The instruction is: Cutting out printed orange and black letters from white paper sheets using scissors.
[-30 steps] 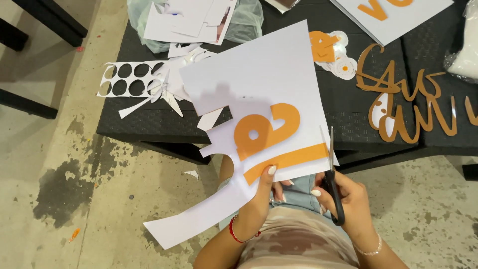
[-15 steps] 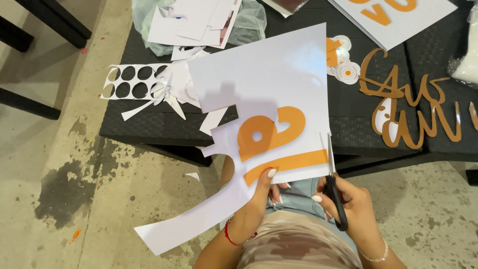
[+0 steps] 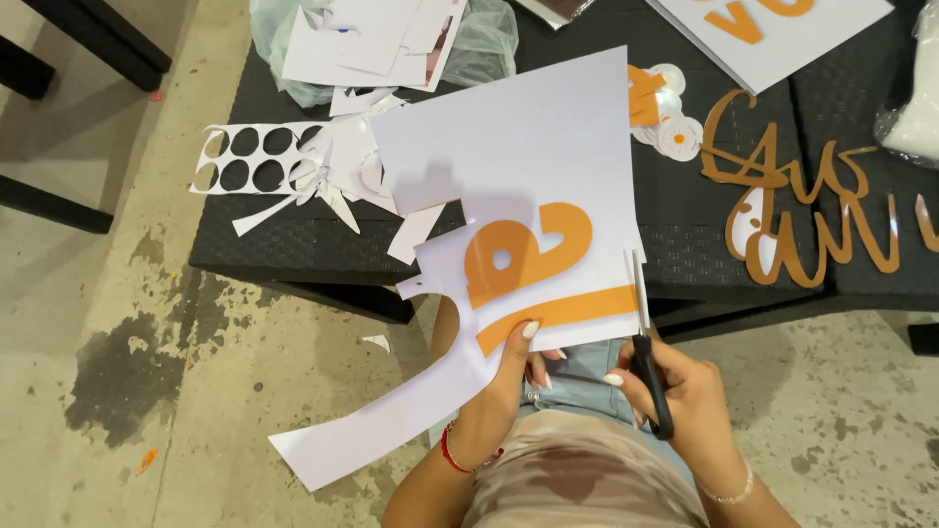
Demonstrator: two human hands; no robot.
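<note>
My left hand point(image 3: 516, 364) pinches the near edge of a large white paper sheet point(image 3: 509, 166) printed with an orange curved shape point(image 3: 523, 254) and an orange bar. A long strip of the sheet hangs down to the left towards the floor. My right hand point(image 3: 680, 396) holds black-handled scissors point(image 3: 646, 342), whose blades lie along the sheet's right edge beside the orange bar. Both hands sit above my lap, in front of the dark wicker table point(image 3: 293, 235).
On the table lie white paper scraps point(image 3: 337, 171), a strip with round holes point(image 3: 245, 166), a pile of sheets on a clear bag point(image 3: 372, 39), orange and white round cutouts point(image 3: 665, 117), brown script lettering point(image 3: 812, 205) and a white sheet with orange letters point(image 3: 782, 29). Stained concrete floor lies below.
The sheet has shifted slightly up and right in my hands, and the scissor blades have moved further along its right edge.
</note>
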